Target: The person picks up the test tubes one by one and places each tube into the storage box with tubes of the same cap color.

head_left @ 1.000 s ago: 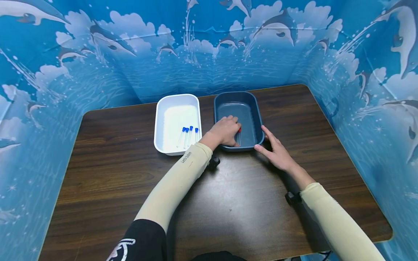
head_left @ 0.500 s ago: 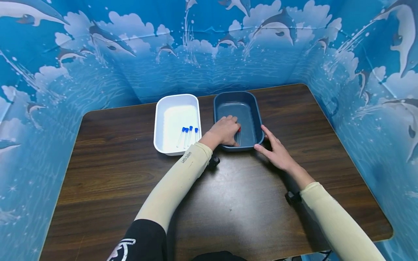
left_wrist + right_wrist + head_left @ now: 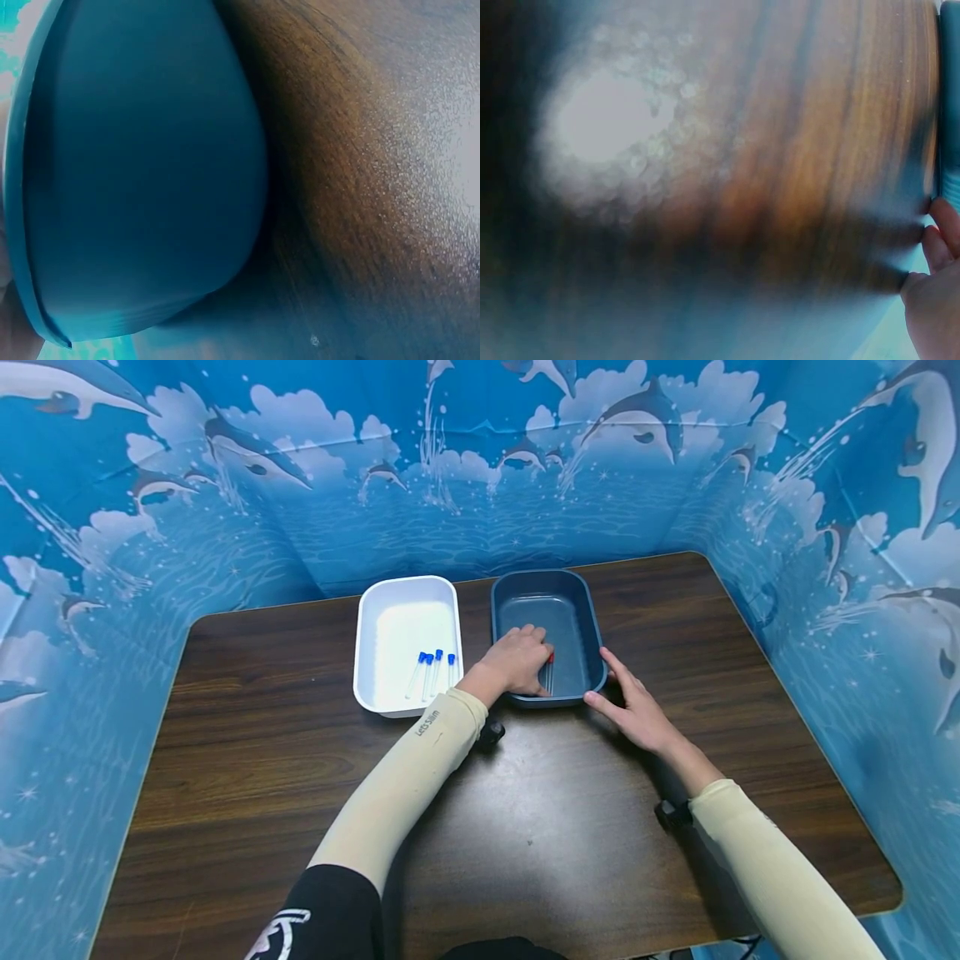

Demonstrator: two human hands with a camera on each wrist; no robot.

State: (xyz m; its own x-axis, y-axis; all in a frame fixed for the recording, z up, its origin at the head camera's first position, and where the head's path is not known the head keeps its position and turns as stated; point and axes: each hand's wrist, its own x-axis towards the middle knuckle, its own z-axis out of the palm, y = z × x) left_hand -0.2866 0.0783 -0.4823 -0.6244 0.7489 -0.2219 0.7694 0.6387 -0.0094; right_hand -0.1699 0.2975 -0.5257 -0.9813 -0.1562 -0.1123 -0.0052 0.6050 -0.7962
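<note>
In the head view my left hand (image 3: 516, 660) reaches over the left wall of the dark blue-grey tray (image 3: 551, 602). Beside its thumb lie slim clear test tubes (image 3: 549, 678) with a red cap showing; the palm hides their left side. The fingertips are hidden, so whether they pinch a tube cannot be seen. At the tray's front right corner my right hand (image 3: 633, 710) spreads its thumb and fingers against the outside. The right wrist view shows part of that hand (image 3: 937, 292) by the tray's edge (image 3: 951, 90). The tray's outer wall (image 3: 150, 165) fills much of the left wrist view.
Left of the dark tray stands a white tray (image 3: 408, 580) holding several blue-capped test tubes (image 3: 429, 672). Both trays sit toward the back of the brown wooden table (image 3: 262, 735). A blue dolphin-print curtain (image 3: 480, 527) rises around the table's back and sides.
</note>
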